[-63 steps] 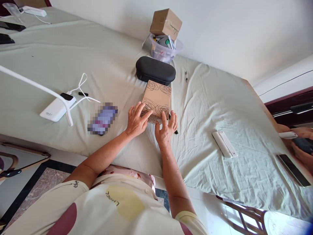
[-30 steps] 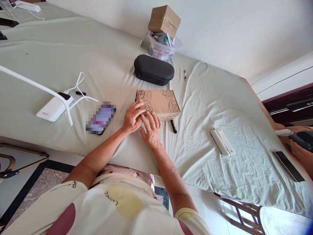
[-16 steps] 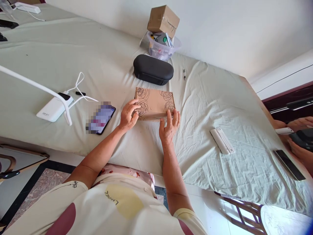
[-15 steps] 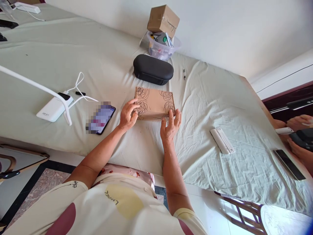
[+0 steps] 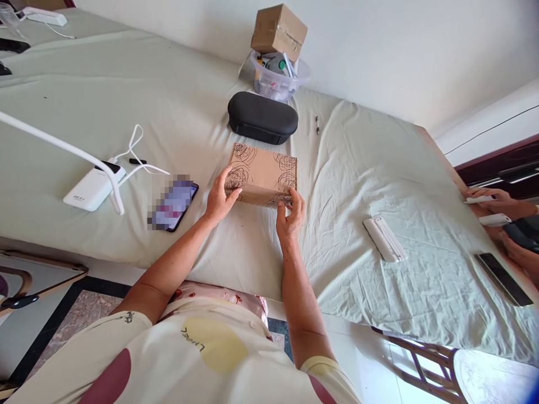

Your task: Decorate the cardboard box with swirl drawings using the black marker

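Note:
A small cardboard box [image 5: 263,167] with black scribbled circles at its corners sits between my hands in front of me. My left hand [image 5: 219,196] grips its left front corner, with the thumb along the front and the fingers against the left side. At the right front corner, my right hand [image 5: 290,215] holds on with bent fingers and the thumb at the front face. Whether the box's underside touches the cloth cannot be made out. Just behind it lies a black zipped case [image 5: 263,118].
Left of my hands are a phone [image 5: 177,205] and a white power bank [image 5: 93,188] with a cable. A plastic basin [image 5: 278,87] and a larger carton [image 5: 280,31] stand at the back. To the right are a white device [image 5: 385,240], a dark phone [image 5: 503,279] and another person's hands [image 5: 505,205].
My fingers have slid off the top of the box to its front corners and sides. The box's front face shows more now. The other person's hands at the right have shifted.

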Available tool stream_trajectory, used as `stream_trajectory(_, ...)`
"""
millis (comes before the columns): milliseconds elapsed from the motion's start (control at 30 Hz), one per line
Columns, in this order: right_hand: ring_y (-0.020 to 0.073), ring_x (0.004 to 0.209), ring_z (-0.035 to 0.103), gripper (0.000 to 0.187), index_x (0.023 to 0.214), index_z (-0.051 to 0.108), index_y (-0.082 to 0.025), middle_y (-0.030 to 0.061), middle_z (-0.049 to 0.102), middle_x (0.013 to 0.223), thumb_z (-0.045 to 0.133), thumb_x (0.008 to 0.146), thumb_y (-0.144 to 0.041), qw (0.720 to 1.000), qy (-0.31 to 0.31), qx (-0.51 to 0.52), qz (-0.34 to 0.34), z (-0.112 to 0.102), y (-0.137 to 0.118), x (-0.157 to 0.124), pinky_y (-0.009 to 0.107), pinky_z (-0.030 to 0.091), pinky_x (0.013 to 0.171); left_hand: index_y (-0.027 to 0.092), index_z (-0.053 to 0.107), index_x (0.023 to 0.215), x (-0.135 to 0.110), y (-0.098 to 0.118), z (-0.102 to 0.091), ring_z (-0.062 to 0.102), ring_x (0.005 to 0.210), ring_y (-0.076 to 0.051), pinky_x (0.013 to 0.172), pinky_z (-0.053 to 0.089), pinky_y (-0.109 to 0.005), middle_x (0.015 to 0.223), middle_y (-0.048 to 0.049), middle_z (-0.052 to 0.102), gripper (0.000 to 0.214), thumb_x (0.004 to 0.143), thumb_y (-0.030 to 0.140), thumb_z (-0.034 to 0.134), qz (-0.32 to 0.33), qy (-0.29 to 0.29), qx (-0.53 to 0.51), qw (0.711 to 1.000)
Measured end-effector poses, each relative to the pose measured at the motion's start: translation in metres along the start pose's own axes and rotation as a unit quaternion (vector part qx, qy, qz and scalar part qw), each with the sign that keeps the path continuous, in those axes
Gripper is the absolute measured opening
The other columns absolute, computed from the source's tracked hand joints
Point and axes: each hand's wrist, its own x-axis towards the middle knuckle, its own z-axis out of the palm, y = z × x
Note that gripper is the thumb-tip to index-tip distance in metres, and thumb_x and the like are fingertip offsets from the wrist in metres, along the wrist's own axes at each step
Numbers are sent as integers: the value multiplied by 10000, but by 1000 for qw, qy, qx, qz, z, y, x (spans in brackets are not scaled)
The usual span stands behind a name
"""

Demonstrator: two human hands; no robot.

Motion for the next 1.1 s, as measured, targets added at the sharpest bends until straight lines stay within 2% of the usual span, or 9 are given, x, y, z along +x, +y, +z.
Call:
stream_trajectory(167,230,1171,682,481,1488,603,-252,146,651,1393,559,1021,-357,1000,-1,-6,0,1,1,0,420,637,953,283,325,1676,0,-12,3,597,1532,-320,1247,554,-498,1694,-171,534,847,976,439,775,-44,-14,-9,999)
stream_trajectory(300,243,1262,672,512,1514,580,-260,145,639,1420,553,1007,-315,1000,4,-6,-7,3,2,-2,444,639,998,213,408,1628,1,-11,3,675,1438,-368,1177,603,-520,1596,-213,627,895,873,348,870,-102,-28,-3,994)
stream_trajectory(400,248,1324,654,535,1535,553,-292,131,622,1456,542,1000,-306,1000,-1,-10,7,3,1,-3,470,635,1036,206,501,1558,3,-2,0,695,1406,-360,1192,587,-500,1510,-186,702,798,853,275,869,-135,-59,17,989)
stream_trajectory(567,260,1359,638,581,1574,500,-302,136,620,1483,556,996,-329,999,-26,-9,32,1,-4,-3,490,628,1057,204,465,1590,6,13,-5,682,1418,-353,1214,564,-498,1527,-171,692,807,867,213,822,-183,-92,17,979)
stream_trajectory(700,253,1312,660,511,1507,554,-281,134,649,1449,568,1005,-378,999,-17,5,40,-1,-9,-1,474,621,1042,170,476,1586,6,19,-9,649,1453,-350,1221,545,-471,1547,-192,664,783,902,368,801,-178,-89,-29,980)
stream_trajectory(833,240,1227,690,372,1344,642,-259,111,702,1323,576,1012,-412,998,17,36,43,-4,-14,2,455,600,1029,174,563,1471,5,21,-12,678,1389,-349,1197,542,-491,1447,-181,714,712,997,706,569,-166,-56,-111,978)
stream_trajectory(933,238,1179,701,325,1244,655,-243,99,717,1231,572,1016,-460,996,27,61,55,-6,-15,2,447,582,1016,181,595,1388,4,18,-10,697,1330,-345,1191,532,-492,1363,-165,742,716,997,774,506,-169,-18,-129,977)
stream_trajectory(1000,237,1196,698,297,1170,646,-238,93,716,1192,572,1006,-475,995,31,71,70,-6,-13,3,446,570,1044,203,577,1388,3,15,-7,689,1336,-322,1190,529,-462,1369,-141,735,617,1008,689,548,-163,-7,-139,977)
stream_trajectory(1100,253,1318,660,220,1032,632,-239,108,718,1211,558,984,-440,995,2,42,93,-3,-8,2,466,544,1131,226,537,1400,2,11,-2,712,1277,-278,1137,569,-427,1357,-107,733,459,976,380,623,-166,-15,-127,978)
